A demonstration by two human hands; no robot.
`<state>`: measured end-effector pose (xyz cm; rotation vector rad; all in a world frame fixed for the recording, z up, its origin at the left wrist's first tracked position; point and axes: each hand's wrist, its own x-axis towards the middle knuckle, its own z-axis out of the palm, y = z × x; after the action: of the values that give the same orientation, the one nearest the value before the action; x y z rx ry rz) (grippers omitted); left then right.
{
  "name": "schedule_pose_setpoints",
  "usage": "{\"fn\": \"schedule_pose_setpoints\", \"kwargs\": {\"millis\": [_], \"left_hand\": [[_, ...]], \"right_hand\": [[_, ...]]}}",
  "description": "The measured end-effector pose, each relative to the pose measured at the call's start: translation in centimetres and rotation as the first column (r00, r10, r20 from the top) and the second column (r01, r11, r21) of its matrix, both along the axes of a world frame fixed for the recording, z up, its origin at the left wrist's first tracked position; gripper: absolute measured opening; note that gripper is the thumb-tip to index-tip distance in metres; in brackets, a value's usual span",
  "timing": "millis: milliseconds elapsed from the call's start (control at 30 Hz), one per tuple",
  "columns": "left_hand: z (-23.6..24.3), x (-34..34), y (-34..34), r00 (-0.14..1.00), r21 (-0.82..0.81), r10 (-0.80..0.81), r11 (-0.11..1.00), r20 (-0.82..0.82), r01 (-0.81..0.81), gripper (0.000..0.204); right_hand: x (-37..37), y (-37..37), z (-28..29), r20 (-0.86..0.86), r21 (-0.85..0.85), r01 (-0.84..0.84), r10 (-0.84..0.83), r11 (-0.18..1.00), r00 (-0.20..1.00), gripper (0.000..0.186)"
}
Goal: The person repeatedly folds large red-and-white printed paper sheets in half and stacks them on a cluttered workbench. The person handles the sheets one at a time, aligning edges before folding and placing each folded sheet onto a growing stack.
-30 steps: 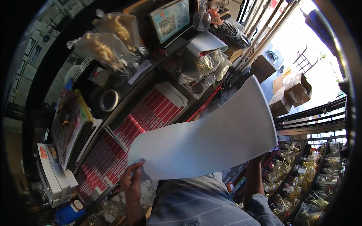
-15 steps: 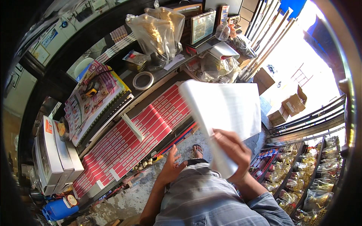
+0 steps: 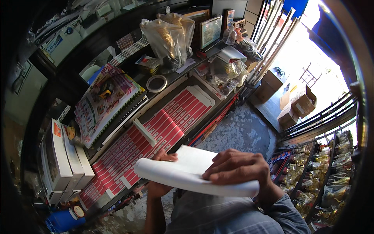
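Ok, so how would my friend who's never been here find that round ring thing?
Look for the big red-and-white striped sheets slanting across the picture. Just above them, between the stack of colourful papers and the golden things in clear bags, lies a pale ring. It's round with a hole in the middle, unlike the papers and bags beside it.

One wide fisheye view looks steeply down from the person's head, close above their shirt toward six o'clock, reaching out to a bright opening at two.
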<state>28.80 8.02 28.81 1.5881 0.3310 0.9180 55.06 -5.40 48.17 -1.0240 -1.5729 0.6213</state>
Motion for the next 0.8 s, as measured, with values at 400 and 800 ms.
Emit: {"fn": "schedule_pose_setpoints", "kwargs": {"millis": [400, 800], "left_hand": [[-0.9, 4.5, -2.2, 0.989, -0.437, -0.137, 0.888, 0.047, 0.144, 0.067], [8.9, 15.9, 4.2, 0.893, 0.169, 0.165, 0.980, -0.420, -0.102, 0.021]], "right_hand": [[4.6, 1.1, -0.6, -0.266, 0.037, 0.207, -0.191, 0.978, 0.945, 0.050], [30.5, 5.8, -1.1, -0.283, -0.078, 0.142, -0.159, 0.987, 0.946, 0.050]]}}
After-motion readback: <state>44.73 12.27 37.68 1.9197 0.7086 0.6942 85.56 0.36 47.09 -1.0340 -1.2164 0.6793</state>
